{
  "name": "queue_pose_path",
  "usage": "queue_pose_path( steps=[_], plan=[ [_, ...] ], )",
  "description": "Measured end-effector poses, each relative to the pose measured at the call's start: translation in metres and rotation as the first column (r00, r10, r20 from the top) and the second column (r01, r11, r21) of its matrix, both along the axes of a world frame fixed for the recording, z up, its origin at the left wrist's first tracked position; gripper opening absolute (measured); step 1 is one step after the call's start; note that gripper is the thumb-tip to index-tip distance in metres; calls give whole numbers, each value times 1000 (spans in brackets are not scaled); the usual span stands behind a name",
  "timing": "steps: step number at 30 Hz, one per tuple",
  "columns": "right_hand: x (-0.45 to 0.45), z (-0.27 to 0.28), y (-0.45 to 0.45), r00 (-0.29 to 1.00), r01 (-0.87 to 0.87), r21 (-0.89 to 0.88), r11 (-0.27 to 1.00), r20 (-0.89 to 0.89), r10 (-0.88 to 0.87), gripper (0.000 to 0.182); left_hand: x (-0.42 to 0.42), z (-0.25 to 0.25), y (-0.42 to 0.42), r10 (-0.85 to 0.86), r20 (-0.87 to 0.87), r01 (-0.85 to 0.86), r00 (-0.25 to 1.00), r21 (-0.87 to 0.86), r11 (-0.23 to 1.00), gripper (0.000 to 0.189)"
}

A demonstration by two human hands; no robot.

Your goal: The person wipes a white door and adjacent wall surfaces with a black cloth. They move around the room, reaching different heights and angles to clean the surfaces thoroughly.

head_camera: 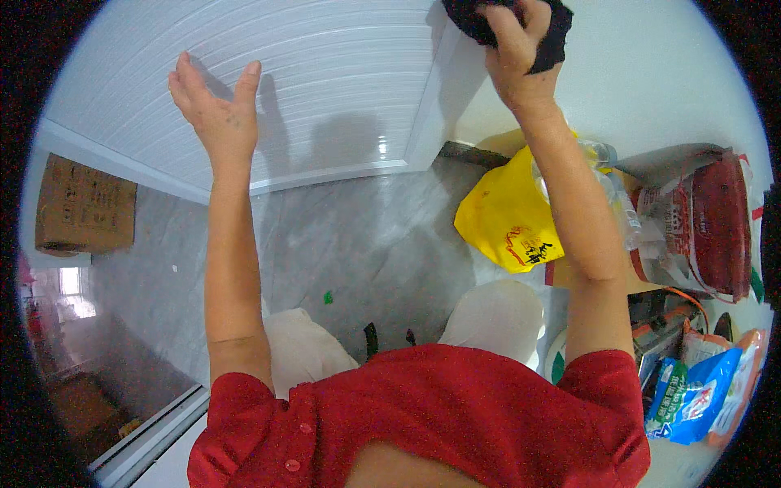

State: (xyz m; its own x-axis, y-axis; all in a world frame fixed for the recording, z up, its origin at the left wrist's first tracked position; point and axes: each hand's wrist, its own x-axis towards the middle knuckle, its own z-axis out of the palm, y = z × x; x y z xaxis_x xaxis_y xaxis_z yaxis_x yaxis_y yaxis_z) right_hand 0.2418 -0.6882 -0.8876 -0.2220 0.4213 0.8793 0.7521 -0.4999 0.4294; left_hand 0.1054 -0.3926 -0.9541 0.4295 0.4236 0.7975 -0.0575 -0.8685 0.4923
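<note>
A black cloth (552, 36) is bunched under the fingers of my right hand (518, 46), at the top right of the view, where a white panelled door (341, 79) meets the pale wall (647, 79). My left hand (216, 107) holds nothing; its fingers and thumb are spread in front of the door's ribbed face and cast a shadow on it. Whether its fingertips touch the door I cannot tell. Part of the black cloth runs past the top edge of the view.
Right of me, a yellow plastic bag (506, 207) holds clear bottles beside a red-lidded plastic bucket (720, 226). Nearer lies a blue packet (701, 396). A cardboard box (85, 204) stands at the left on the grey floor (366, 244). A metal-framed edge (152, 436) is at the lower left.
</note>
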Motion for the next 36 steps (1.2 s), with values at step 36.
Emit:
queue_pose_path(
  steps=[36],
  plan=[
    [-11, -206, -9, 770, -28, -376, 926, -599, -219, 27, 5, -30, 83, 209, -142, -180, 968, 192, 965, 116]
  ],
)
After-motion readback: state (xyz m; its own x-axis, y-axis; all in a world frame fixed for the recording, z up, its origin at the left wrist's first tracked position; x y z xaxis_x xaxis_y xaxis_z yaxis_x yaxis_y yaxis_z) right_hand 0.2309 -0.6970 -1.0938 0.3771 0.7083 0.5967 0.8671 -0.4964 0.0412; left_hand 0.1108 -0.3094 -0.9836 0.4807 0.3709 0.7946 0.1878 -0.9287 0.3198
